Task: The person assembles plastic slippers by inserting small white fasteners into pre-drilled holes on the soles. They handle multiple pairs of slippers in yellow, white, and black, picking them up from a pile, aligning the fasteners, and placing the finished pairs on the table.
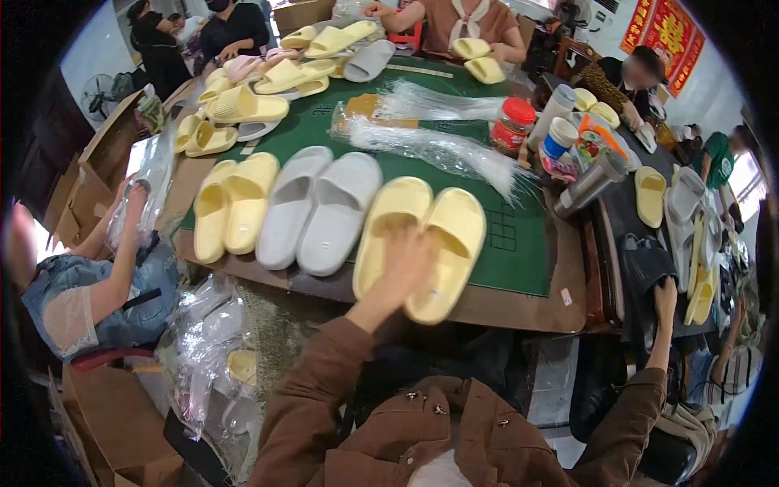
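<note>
At the near edge of the table, my left hand [410, 264] grips a pair of pale yellow slippers [458, 223] where their inner edges meet, its fingertips reaching under the straps. To the left of them a pair of grey slippers [341, 203] and another yellow pair [243, 199] stand in a row, toes away from me. Far out on the right, my right hand [666, 296] is closed on the edge of a black slipper [647, 261] at a dark side surface; part of that slipper is hard to make out.
Clear plastic ties [438, 146] lie across the green mat [511, 256]. A red-lidded jar [513, 126], cups and a steel flask [592, 185] stand right of them. More slippers [243, 105] pile at the far left. Co-workers sit around; one handles a plastic bag [142, 203].
</note>
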